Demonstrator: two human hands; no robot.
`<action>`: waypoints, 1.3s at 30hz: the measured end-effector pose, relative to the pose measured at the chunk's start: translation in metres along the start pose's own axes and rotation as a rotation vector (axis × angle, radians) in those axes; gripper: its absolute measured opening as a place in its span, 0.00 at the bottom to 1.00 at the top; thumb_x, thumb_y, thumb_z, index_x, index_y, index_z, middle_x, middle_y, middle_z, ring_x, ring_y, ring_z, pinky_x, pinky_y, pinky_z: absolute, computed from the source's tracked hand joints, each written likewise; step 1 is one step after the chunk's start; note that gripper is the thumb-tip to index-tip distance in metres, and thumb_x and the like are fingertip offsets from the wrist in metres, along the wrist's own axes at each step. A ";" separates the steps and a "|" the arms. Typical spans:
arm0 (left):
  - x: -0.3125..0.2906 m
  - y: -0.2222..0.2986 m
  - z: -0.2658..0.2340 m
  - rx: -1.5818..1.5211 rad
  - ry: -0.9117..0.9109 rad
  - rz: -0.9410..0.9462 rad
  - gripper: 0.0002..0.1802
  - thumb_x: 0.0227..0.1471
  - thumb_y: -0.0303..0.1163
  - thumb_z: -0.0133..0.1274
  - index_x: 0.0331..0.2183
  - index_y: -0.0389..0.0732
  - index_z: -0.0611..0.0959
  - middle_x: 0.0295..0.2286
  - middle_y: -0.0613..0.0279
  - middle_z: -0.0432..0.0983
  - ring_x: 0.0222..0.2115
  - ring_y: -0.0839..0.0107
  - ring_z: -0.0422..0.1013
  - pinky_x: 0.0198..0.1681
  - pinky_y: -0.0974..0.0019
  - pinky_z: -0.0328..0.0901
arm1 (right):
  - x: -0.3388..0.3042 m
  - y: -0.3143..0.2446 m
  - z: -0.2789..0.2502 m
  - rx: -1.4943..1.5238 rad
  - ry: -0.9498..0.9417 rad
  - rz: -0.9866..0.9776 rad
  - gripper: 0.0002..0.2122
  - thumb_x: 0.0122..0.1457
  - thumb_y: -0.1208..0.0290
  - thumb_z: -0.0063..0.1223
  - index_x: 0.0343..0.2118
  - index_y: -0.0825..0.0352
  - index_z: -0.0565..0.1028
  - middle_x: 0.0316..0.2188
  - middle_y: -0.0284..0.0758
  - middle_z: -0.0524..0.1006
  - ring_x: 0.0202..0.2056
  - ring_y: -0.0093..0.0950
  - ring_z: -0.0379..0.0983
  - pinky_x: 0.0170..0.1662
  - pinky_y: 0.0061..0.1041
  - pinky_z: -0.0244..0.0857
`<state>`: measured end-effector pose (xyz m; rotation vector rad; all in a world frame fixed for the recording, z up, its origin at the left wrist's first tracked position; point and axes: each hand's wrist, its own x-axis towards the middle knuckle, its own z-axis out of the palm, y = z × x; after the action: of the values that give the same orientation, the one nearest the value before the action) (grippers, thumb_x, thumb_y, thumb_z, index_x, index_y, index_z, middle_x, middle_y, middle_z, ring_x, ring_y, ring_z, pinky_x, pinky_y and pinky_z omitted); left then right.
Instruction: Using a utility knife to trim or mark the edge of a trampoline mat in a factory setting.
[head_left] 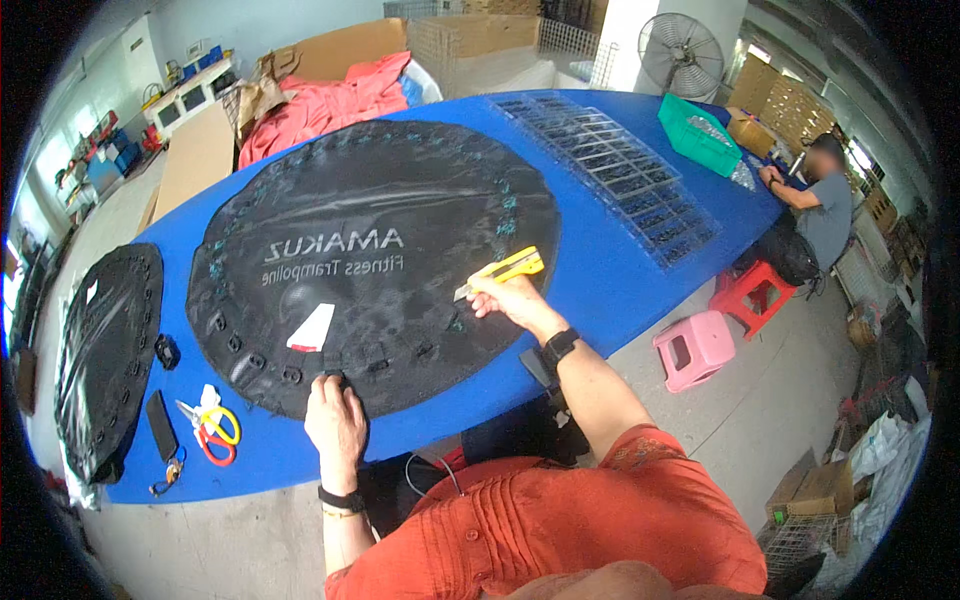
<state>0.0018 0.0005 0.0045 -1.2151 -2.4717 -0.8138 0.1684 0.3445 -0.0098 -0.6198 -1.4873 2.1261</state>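
Note:
A round black trampoline mat (400, 300) with pale lettering lies on the blue table, with loops and rings around its edge. My right hand (512, 303) is closed around a yellow utility knife (515, 265), its blade pointing left above the right part of the mat. My left hand (335, 420) is at the mat's near edge, fingers curled down on the edge by a black loop; part of the grip is hidden. A white label (312, 328) with a red end lies on the mat just above my left hand.
Left of the mat lie scissors (214, 432) with red and yellow handles, a dark strip (161, 425) and a second black mat (105, 350). A clear divided tray (610, 165) and green bin (700, 138) stand toward the right. Another person (825, 200) sits there near stools (693, 350).

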 end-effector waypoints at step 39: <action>-0.009 -0.002 -0.008 -0.042 -0.068 0.041 0.23 0.49 0.27 0.65 0.48 0.38 0.83 0.47 0.53 0.79 0.43 0.55 0.73 0.49 0.56 0.68 | -0.047 -0.036 0.104 -0.385 -0.023 0.077 0.11 0.70 0.69 0.57 0.50 0.68 0.77 0.36 0.37 0.82 0.31 0.19 0.78 0.35 0.20 0.75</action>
<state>0.0055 -0.0107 0.0060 -1.3247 -2.4856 -0.8315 0.1468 0.2511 0.0607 -0.7991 -1.9341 1.9166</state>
